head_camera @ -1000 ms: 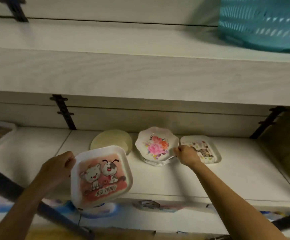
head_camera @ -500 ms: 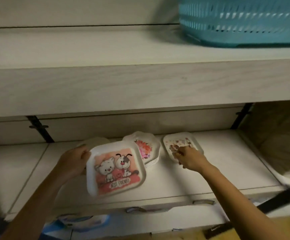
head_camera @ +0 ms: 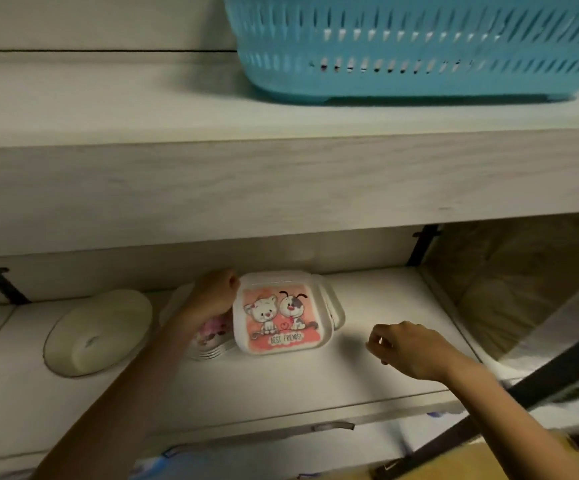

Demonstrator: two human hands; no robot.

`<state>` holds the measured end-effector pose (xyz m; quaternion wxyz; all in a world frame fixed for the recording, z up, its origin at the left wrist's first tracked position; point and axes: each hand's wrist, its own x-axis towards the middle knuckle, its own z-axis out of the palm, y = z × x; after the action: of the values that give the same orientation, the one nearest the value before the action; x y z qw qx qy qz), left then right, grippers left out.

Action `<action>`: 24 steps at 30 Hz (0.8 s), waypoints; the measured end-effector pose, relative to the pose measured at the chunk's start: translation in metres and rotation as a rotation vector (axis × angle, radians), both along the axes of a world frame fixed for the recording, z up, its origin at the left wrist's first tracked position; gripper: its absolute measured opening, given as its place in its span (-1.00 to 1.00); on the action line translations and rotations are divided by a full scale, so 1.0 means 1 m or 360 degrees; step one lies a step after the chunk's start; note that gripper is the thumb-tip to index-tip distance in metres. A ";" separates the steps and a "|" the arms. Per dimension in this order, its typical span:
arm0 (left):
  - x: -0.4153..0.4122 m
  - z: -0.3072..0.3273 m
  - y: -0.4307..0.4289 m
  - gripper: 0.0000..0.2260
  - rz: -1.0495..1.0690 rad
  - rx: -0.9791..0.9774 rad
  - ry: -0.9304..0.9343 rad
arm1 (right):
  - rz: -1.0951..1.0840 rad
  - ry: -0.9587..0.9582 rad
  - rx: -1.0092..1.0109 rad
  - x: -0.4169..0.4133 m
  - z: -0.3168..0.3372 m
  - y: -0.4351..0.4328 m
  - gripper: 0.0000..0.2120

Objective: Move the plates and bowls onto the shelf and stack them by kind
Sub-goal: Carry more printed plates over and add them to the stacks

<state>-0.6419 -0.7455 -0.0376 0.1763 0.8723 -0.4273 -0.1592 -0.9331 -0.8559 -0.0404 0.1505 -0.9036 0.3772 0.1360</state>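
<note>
My left hand (head_camera: 211,297) grips the left edge of a square white plate (head_camera: 281,315) printed with a cat and a dog. That plate sits over another square plate (head_camera: 335,306), of which only the right rim shows. Left of it, partly hidden by my left arm, stands a stack of flower plates (head_camera: 210,342). A pale yellow upturned bowl (head_camera: 97,332) rests further left on the lower shelf (head_camera: 315,386). My right hand (head_camera: 407,349) hovers above the shelf to the right of the plates, fingers loosely curled, holding nothing.
A blue slotted basket (head_camera: 419,46) stands on the upper shelf (head_camera: 281,181), whose thick front edge overhangs the plates. Black brackets (head_camera: 423,244) hold the shelves at the back. A brown panel (head_camera: 523,278) closes the right side. A dark bar (head_camera: 523,389) crosses the lower right.
My left hand carried the cat-and-dog plate rightward onto the square plate. My right hand pulled back from that plate to the right. The camera view shifted left and closer.
</note>
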 end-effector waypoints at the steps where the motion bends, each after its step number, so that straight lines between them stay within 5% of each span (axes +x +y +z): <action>1: -0.003 -0.005 -0.011 -0.80 0.0006 0.0004 -0.0018 | 0.0003 -0.0007 0.0000 -0.005 0.000 -0.006 -0.67; 17: -0.024 -0.048 -0.078 -0.70 0.0290 0.0245 -0.0078 | 0.0130 -0.0089 0.0015 -0.030 -0.007 -0.052 -0.67; 24: -0.044 -0.028 -0.049 -0.71 0.0298 0.0134 -0.0392 | 0.0293 -0.0102 0.0016 -0.009 -0.006 -0.049 -0.67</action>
<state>-0.6856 -0.7948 -0.0655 0.0999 0.9279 -0.3554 -0.0515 -0.9425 -0.9050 -0.0461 0.1538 -0.9376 0.2869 0.1222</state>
